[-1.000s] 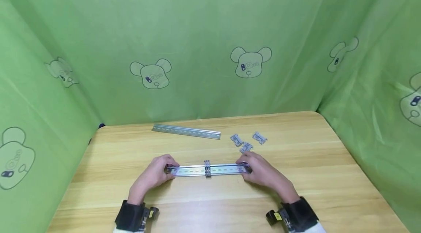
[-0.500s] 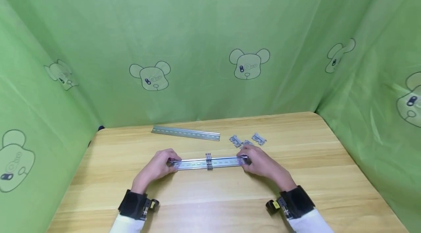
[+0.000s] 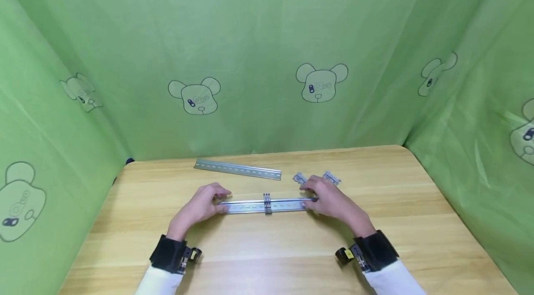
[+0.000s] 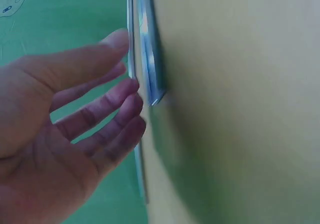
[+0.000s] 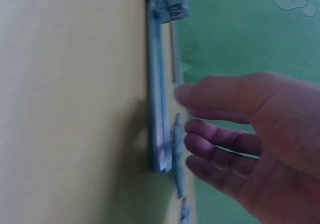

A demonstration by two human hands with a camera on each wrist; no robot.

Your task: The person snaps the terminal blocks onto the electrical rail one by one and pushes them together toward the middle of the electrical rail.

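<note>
A slotted metal DIN rail (image 3: 246,208) lies across the table in front of me, with several slim grey clip-on blocks (image 3: 267,203) side by side at its middle. My left hand (image 3: 200,205) is at the rail's left end; in the left wrist view its slightly bent fingers (image 4: 117,96) are apart from the rail (image 4: 149,49). At the other end is my right hand (image 3: 331,200), its thumb and fingers spread. The right wrist view shows a gap between that thumb and the rail (image 5: 159,99). Neither hand holds anything.
A second slotted rail (image 3: 238,169) lies slightly slanted near the table's back edge. To its right are loose grey blocks (image 3: 299,178), partly covered by the right hand, and another grey block (image 3: 332,178). Green printed cloth (image 3: 258,45) surrounds the wooden table (image 3: 258,258).
Both hands gripped the rail's ends and moved it slightly away from me. Now the fingers have loosened and come off the ends, and the rail stays on the table.
</note>
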